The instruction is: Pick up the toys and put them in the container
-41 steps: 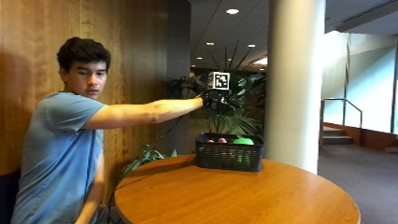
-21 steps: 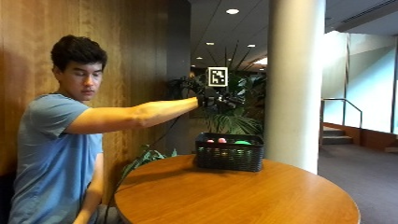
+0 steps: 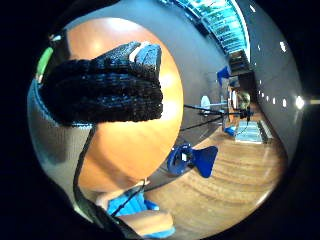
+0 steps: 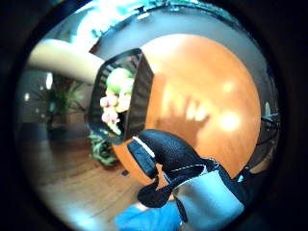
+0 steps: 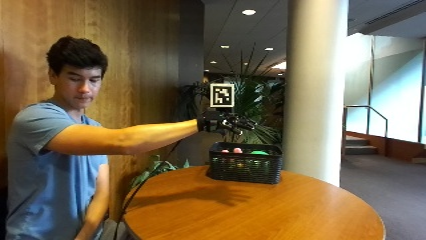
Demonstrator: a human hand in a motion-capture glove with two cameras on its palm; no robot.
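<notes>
hand: gloved right hand [image 5: 225,123] hangs above the basket [image 5: 245,168], fingers spread, holding nothing.
toys: toys [image 4: 114,98] lie inside the basket, at the table's [image 5: 279,210] 11 o'clock edge.
step: judged the last drop is done.
next: probably withdraw; no toy shows outside.

Gloved right hand [image 5: 223,123] hovers empty above the black basket [image 5: 245,164] of toys [image 5: 247,151] on round table [image 5: 266,210]

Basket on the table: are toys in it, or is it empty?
Toys are in it. The black basket stands upright on the round table, with pink and green toys showing inside it.
</notes>
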